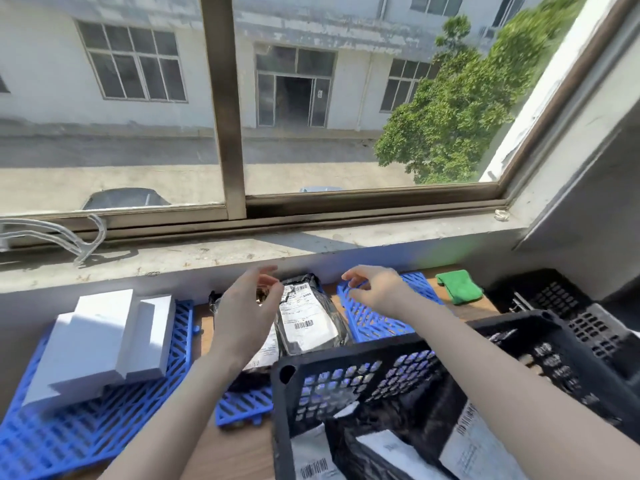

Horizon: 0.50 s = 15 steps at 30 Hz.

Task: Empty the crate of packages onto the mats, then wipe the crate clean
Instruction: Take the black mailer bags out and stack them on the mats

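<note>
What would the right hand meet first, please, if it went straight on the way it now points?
Probably the far end of the black labelled package: the right hand reaches leftward over the blue mat towards it. Depth is unclear, so it might pass above and meet the wall under the windowsill.

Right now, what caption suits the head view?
Left hand and right hand hover near a black package beside a blue mat; the crate holds more packages.

A parcel-sorting spot by an upper-floor window [311, 98]: labelled packages [306, 318], plastic crates [381, 375], blue mats [374, 320].
</note>
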Tool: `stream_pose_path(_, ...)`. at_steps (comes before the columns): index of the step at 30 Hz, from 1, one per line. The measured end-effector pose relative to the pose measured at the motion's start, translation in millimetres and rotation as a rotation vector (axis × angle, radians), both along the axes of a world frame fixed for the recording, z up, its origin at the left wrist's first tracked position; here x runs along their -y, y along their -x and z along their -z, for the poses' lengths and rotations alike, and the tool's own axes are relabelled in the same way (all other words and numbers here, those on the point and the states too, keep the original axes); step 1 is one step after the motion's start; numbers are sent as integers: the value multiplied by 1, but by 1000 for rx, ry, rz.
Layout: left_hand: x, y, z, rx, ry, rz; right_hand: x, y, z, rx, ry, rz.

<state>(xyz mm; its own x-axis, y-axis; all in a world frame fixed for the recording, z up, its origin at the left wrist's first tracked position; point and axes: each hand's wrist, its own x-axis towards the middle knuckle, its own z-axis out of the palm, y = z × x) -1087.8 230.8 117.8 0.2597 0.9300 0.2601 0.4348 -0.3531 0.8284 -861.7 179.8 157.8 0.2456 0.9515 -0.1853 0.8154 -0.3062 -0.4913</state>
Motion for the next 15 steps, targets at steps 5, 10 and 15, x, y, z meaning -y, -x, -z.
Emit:
stream_pose_path(5,72,-2,-43,29,-79,16,60,-3,-25,-1,-132,-45)
stream_pose_path(10,155,-21,-55,-32,-107,73,133,-15,-27,-40,-239,-54)
stream_pose_path(15,224,-63,-34,-195,0,235,208,-53,-16,-11,-174,4)
